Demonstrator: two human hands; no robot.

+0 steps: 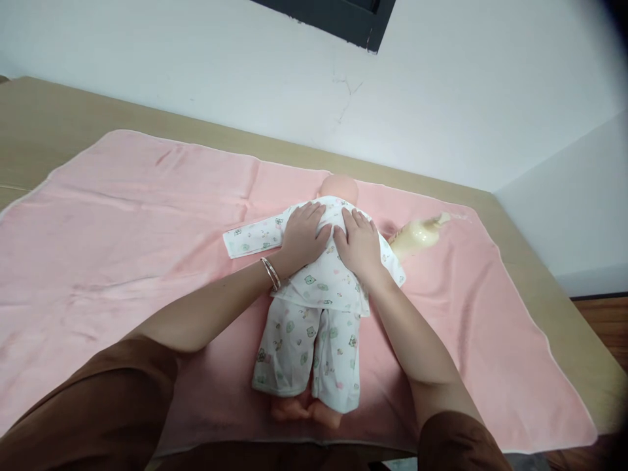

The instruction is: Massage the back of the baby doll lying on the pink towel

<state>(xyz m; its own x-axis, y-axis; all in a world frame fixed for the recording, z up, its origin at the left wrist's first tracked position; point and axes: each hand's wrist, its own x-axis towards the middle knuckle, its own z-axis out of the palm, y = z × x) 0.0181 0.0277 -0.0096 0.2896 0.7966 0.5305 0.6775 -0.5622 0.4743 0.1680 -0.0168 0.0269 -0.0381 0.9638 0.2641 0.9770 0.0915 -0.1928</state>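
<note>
A baby doll in white printed pyjamas lies on a pink blanket, its bald head toward the wall and its feet toward me. No face shows, so it appears to be lying on its front. On the left side of its upper back rests my left hand, flat with fingers stretched out. My right hand lies flat on the other side, fingers spread. The thumbs nearly meet at the middle. Neither hand grips anything. The doll's left sleeve in view stretches out sideways; my right hand and forearm partly cover the other.
A pale yellow pump bottle lies tilted on the blanket, right of the doll. Beneath the blanket is a wooden table, its far edge against a white wall. A dark frame sits in the wall above.
</note>
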